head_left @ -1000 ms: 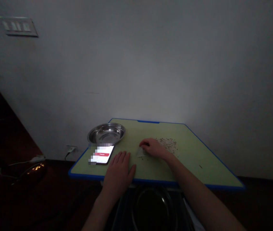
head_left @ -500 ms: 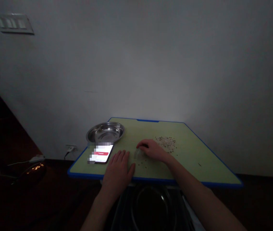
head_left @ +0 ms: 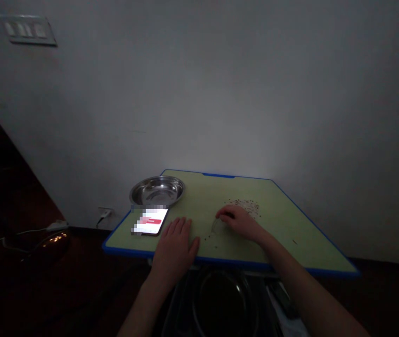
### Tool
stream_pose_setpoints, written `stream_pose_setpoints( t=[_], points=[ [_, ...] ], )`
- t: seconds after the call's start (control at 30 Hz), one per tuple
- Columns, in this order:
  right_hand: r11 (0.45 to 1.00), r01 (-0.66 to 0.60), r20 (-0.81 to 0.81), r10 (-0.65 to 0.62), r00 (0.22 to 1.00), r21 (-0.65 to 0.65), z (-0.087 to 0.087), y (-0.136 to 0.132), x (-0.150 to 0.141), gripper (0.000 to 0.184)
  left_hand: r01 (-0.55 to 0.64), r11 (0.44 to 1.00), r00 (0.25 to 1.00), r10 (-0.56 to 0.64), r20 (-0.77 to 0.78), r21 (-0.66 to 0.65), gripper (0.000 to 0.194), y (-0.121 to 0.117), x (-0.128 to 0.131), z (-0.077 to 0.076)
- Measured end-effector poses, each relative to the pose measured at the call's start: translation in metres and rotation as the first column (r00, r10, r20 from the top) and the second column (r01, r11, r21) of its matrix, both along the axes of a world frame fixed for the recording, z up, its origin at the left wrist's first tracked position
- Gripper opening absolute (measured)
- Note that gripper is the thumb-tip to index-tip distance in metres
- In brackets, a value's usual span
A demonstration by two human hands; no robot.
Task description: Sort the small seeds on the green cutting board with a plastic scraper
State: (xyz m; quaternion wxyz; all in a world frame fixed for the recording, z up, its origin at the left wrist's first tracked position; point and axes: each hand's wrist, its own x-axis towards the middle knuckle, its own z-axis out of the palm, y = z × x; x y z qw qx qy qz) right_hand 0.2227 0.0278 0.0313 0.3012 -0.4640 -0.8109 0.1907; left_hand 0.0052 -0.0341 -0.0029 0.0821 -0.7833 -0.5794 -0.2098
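My left hand (head_left: 174, 242) lies flat near the front edge of the light green table (head_left: 206, 189), palm down, fingers stretched and thumb apart. Pinched in the fingers of my right hand (head_left: 240, 222) is a thin pair of tweezers (head_left: 214, 225), its slim prongs pointing down at the tabletop. Whether the tips hold anything is too small to tell. A few dark seeds (head_left: 207, 238) lie scattered close to the tips. Behind my right hand spreads a pile of mixed pale and dark seeds (head_left: 250, 206), which the hand partly hides.
A shiny metal bowl (head_left: 157, 191) stands at the table's back left. A phone with a lit screen (head_left: 152, 222) lies between the bowl and my left hand. One small dark sliver (head_left: 294, 242) lies at the right. A dark round object (head_left: 224, 299) sits below the front edge.
My right hand has moved right with the tweezers, away from my left hand. My left hand stays flat in place. The view has shifted slightly.
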Motion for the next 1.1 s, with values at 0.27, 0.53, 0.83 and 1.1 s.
stream_pose_setpoints(
  t=[0.27,0.53,0.83,1.1],
  points=[
    [0.984,-0.003,0.014,0.000,1.000,0.176,-0.006,-0.008,0.001,0.018,-0.002,1.000,1.000,0.002,0.004,-0.008,0.043,0.001,0.001,0.000],
    [0.974,0.059,-0.008,-0.059,0.998,0.220,-0.006,-0.007,0.009,0.020,-0.003,1.000,1.000,0.003,0.009,-0.011,0.043,0.001,0.000,0.000],
    [0.987,0.058,-0.013,-0.057,0.998,0.148,-0.014,-0.011,0.015,0.022,0.000,1.000,1.000,0.000,0.022,-0.006,0.044,0.000,0.000,-0.001],
    [0.982,0.101,-0.032,-0.097,0.995,0.157,-0.016,-0.011,0.006,0.022,0.004,1.000,1.000,-0.004,0.019,-0.008,0.042,-0.001,0.000,0.002]
  ],
)
